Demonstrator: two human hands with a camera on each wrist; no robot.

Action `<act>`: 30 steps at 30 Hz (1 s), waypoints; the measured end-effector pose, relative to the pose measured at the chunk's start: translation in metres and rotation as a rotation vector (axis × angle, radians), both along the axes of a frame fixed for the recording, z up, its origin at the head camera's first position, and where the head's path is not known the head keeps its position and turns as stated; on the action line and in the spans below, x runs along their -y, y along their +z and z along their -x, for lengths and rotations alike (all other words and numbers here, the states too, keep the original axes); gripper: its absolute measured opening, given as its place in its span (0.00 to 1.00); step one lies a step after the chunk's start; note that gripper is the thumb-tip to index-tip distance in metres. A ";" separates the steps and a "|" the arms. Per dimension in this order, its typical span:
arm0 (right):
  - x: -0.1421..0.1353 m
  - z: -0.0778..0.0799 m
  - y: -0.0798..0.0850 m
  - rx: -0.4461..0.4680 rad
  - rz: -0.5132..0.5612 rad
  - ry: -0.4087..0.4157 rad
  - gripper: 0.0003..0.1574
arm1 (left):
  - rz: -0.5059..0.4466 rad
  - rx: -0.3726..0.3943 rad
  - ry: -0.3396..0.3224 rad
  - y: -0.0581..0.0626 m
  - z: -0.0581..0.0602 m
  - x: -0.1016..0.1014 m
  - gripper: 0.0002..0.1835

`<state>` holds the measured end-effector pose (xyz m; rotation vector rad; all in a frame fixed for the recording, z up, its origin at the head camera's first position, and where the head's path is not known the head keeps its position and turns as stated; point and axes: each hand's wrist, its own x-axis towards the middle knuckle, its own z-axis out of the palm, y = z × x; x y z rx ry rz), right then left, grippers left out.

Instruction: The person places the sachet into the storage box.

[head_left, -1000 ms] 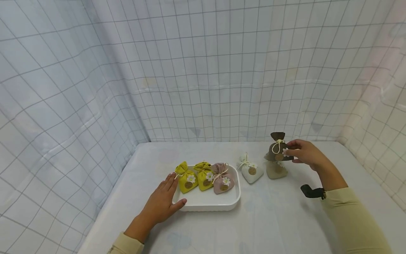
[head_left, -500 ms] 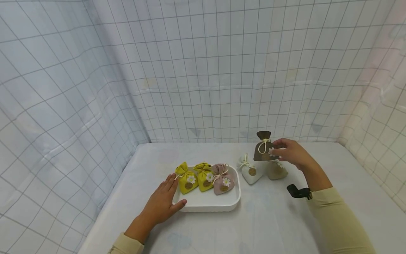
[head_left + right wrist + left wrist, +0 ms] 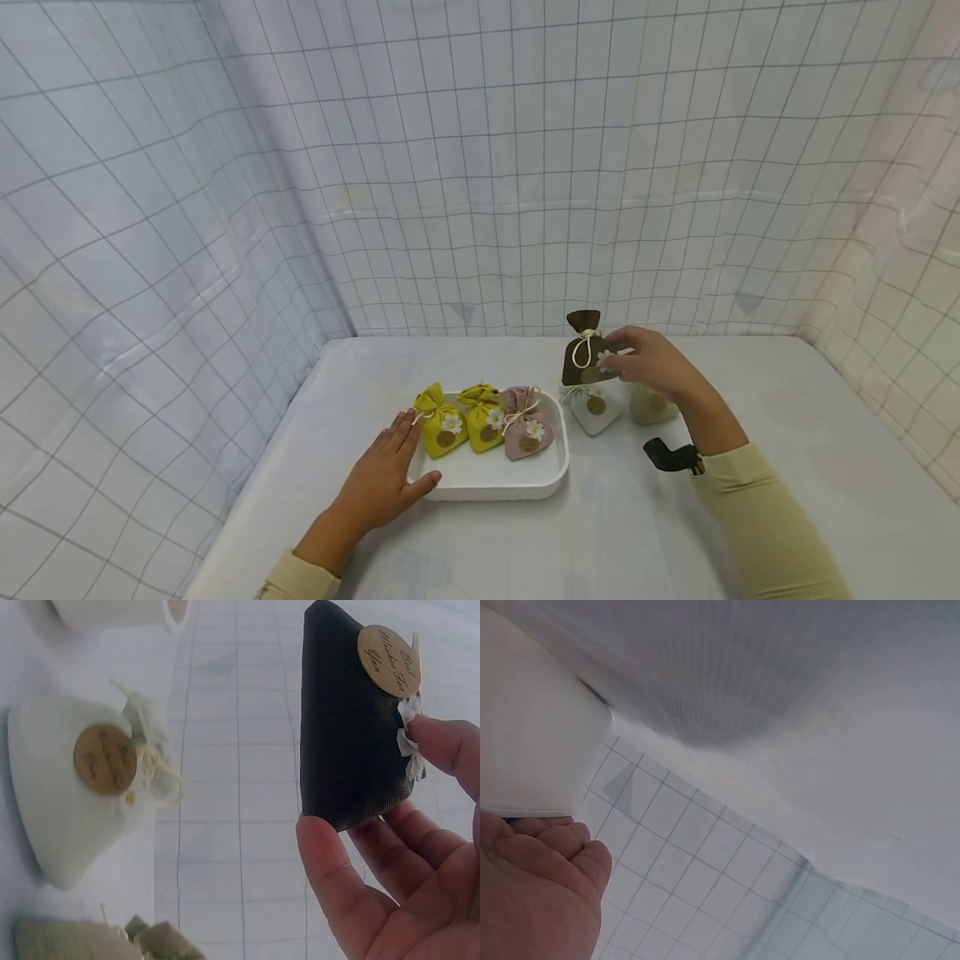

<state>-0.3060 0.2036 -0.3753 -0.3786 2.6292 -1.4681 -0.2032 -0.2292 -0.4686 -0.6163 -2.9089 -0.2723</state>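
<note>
A dark brown drawstring pouch (image 3: 583,360) with a cream cord, a white flower and a round tag is pinched at its side by my right hand (image 3: 651,363). It is held up above the white pouch (image 3: 595,413), partly covering it. In the right wrist view, thumb and fingers grip the brown pouch (image 3: 352,720) by its edge. My left hand (image 3: 382,473) rests with straight fingers at the left side of the white tray (image 3: 491,481). Inside the tray lie two yellow pouches (image 3: 446,432) and a mauve pouch (image 3: 528,435), side by side.
A beige pouch (image 3: 651,407) lies on the white-covered table (image 3: 540,550), right of the white pouch and partly behind the right hand. A black wrist-worn device (image 3: 670,456) sticks out from the right cuff. Grid-patterned cloth (image 3: 525,167) hangs behind and at both sides.
My right hand has carried the brown pouch leftward, from over the beige pouch to over the white pouch. The left hand and the tray have stayed put.
</note>
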 end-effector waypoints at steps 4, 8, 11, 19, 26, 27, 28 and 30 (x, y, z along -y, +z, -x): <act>0.011 -0.002 0.004 0.009 0.017 0.012 0.31 | -0.003 -0.007 -0.001 0.000 0.000 0.000 0.48; 0.022 -0.005 0.005 0.029 0.038 0.013 0.32 | -0.006 -0.011 0.001 -0.001 -0.001 0.000 0.48; 0.029 -0.006 0.004 0.037 0.033 0.007 0.31 | -0.010 -0.012 0.003 -0.001 0.000 0.000 0.48; 0.049 -0.011 -0.003 0.053 0.034 0.025 0.29 | -0.012 0.021 0.006 0.000 -0.002 0.000 0.48; 0.068 -0.017 -0.008 0.034 0.072 0.066 0.26 | -0.016 0.005 0.007 0.001 -0.001 0.000 0.48; 0.071 -0.018 -0.009 0.038 0.081 0.074 0.26 | -0.016 0.002 0.007 0.001 -0.001 0.000 0.48; 0.074 -0.019 -0.009 0.042 0.089 0.082 0.26 | -0.020 0.000 0.005 0.001 -0.001 0.000 0.48; 0.081 -0.021 -0.010 0.047 0.105 0.096 0.26 | -0.020 -0.005 0.004 0.000 -0.001 0.000 0.48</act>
